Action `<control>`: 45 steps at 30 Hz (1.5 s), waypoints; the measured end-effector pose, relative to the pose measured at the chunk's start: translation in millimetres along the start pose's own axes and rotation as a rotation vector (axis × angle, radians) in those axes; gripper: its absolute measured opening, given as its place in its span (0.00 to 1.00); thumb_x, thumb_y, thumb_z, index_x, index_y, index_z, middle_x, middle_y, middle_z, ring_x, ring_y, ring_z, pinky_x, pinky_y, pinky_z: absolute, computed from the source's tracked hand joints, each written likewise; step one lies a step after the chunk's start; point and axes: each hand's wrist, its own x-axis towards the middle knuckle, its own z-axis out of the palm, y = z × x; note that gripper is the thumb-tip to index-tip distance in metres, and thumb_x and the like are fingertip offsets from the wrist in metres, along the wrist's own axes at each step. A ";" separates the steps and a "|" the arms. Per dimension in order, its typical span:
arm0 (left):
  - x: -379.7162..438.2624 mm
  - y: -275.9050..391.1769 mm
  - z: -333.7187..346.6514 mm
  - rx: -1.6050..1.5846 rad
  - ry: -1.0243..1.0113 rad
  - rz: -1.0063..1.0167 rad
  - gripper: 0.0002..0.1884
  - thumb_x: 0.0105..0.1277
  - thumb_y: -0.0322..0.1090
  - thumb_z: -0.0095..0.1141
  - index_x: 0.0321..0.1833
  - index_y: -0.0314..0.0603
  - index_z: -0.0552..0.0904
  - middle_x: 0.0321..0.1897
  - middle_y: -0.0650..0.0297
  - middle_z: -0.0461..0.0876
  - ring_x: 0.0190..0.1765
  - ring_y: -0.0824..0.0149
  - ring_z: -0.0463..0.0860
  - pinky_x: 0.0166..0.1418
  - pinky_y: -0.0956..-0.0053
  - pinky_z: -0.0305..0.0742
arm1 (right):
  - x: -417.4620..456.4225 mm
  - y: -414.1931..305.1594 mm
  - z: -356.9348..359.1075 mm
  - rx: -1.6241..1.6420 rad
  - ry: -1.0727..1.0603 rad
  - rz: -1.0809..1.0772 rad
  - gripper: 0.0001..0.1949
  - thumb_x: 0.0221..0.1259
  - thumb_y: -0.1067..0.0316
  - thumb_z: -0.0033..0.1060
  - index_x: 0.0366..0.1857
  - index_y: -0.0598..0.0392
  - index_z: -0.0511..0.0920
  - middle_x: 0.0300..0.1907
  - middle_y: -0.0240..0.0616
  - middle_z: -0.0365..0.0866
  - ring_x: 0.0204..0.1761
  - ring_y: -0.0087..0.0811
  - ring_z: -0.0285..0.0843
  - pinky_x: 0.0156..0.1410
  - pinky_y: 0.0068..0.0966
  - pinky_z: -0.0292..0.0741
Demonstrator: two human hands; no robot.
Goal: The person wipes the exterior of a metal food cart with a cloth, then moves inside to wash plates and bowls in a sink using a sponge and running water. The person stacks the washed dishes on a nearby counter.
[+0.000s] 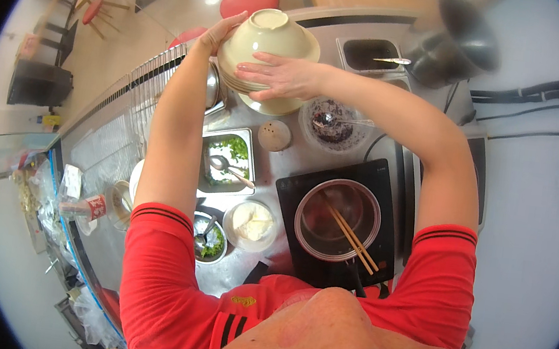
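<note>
A stack of cream bowls [275, 34], turned upside down, is at the far end of the steel counter. My left hand [219, 30] wraps the stack's left side. Across its near side lies my right hand [280, 77], fingers spread against the rims. Another cream bowl or dish [271, 106] shows just beneath the stack. Nearer to me stand a round lid-like piece with small holes [274, 135] and a clear bowl of dark food [333, 134] with a spoon in it.
A pot [304, 229] with wooden chopsticks [348, 231] sits on a black induction cooker [391, 213]. At left are a steel tray of chopped greens [234, 143], a tub of white food [252, 225], a bowl of greens [213, 252] and a wire rack [135, 101]. Dark metal containers [437, 58] stand at the far right.
</note>
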 end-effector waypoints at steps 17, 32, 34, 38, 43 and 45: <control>0.0 -17.1 33.4 0.686 0.333 0.073 0.21 0.60 0.54 0.56 0.52 0.54 0.76 0.40 0.76 0.73 0.46 0.77 0.68 0.43 0.71 0.67 | 28.8 -31.6 50.2 -0.115 -0.334 0.069 0.16 0.59 0.57 0.44 0.51 0.26 0.74 0.70 0.36 0.54 0.73 0.34 0.45 0.74 0.45 0.39; -359.7 -107.5 99.7 0.785 0.454 0.754 0.12 0.67 0.32 0.53 0.50 0.35 0.77 0.47 0.62 0.79 0.50 0.72 0.78 0.54 0.77 0.73 | 60.3 -81.4 -98.0 0.347 0.056 0.450 0.18 0.49 0.68 0.63 0.47 0.55 0.74 0.48 0.46 0.75 0.53 0.44 0.72 0.57 0.36 0.71; -408.1 -164.0 88.3 0.661 0.553 0.688 0.12 0.66 0.30 0.53 0.50 0.33 0.76 0.47 0.59 0.79 0.51 0.70 0.78 0.55 0.76 0.73 | 73.5 -104.0 -96.3 0.444 -0.002 0.470 0.18 0.50 0.67 0.62 0.47 0.55 0.73 0.40 0.44 0.77 0.45 0.44 0.76 0.50 0.35 0.74; -487.3 -285.9 56.2 0.328 0.878 0.517 0.13 0.67 0.36 0.53 0.49 0.34 0.76 0.41 0.59 0.81 0.41 0.71 0.81 0.46 0.78 0.76 | 118.0 -184.1 -91.8 0.564 -0.076 0.427 0.15 0.53 0.64 0.61 0.44 0.54 0.73 0.39 0.42 0.77 0.44 0.44 0.77 0.48 0.36 0.75; -507.7 -464.5 -9.1 0.067 1.402 0.297 0.10 0.60 0.33 0.56 0.36 0.32 0.81 0.25 0.61 0.81 0.25 0.73 0.78 0.27 0.80 0.74 | 201.1 -276.7 -64.0 0.774 -0.200 0.386 0.13 0.54 0.61 0.60 0.41 0.55 0.75 0.36 0.43 0.81 0.42 0.45 0.79 0.47 0.38 0.75; -492.0 -477.7 -17.4 -0.099 1.432 0.193 0.10 0.60 0.35 0.57 0.33 0.32 0.80 0.21 0.62 0.80 0.19 0.73 0.77 0.22 0.80 0.71 | 233.6 -312.9 -31.6 0.967 -0.053 0.489 0.11 0.57 0.61 0.59 0.37 0.58 0.77 0.28 0.43 0.81 0.33 0.41 0.81 0.37 0.36 0.77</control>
